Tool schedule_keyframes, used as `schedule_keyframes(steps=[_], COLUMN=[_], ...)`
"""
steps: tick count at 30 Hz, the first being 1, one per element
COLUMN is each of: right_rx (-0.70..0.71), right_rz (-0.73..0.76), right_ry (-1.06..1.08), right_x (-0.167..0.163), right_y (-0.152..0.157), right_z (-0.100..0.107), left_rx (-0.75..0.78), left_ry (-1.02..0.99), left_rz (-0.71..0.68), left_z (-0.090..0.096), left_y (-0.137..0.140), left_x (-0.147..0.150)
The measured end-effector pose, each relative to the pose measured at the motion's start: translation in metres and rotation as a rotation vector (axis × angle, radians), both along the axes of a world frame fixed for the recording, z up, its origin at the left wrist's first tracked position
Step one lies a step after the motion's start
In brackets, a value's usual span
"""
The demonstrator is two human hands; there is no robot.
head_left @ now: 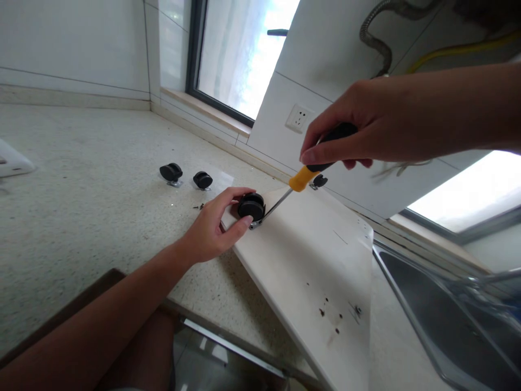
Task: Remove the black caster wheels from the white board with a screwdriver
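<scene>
Two hands are busy: the left hand (211,225) pinches a black caster (251,208) at the ten-o'clock corner of the white board (303,244); the right hand (340,127) grips a screwdriver (300,179) slanting in from two o'clock. That slant could make the tip skid; a slack pinch might let the caster twist.

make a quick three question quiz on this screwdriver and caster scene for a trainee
1. Which hand grips the screwdriver?
2. True or false: the left hand holds a black caster that sits on the white board.
3. What lies to the right of the board in the picture? A) a stove B) a metal sink C) a wooden crate

Key:
1. The right hand
2. True
3. B
</scene>
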State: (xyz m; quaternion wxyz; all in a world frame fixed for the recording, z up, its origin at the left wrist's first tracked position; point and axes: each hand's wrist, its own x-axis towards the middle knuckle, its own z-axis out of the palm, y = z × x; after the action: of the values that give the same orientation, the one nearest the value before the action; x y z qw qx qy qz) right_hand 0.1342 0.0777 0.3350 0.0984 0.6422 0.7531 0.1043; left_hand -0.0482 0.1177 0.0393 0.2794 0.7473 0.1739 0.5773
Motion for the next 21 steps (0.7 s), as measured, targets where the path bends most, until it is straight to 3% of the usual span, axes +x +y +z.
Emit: schedule_keyframes(steps=[12, 15, 21], right_rx=[-0.060, -0.035, 0.035], right_rz=[0.527, 0.486, 0.212], right_ry=[0.090, 0.057, 0.037], right_x=[0.016, 0.019, 0.025], right_y=[0.012, 0.011, 0.007], right_z=[0.010, 0.013, 0.021], left_rx=[-0.021, -0.021, -0.018], left_ry=[0.001, 0.002, 0.003], left_rz=[-0.002, 0.002, 0.000], left_z=[0.002, 0.002, 0.001], left_y=[-0.001, -0.001, -0.001], left_x=[0.000, 0.000, 0.000])
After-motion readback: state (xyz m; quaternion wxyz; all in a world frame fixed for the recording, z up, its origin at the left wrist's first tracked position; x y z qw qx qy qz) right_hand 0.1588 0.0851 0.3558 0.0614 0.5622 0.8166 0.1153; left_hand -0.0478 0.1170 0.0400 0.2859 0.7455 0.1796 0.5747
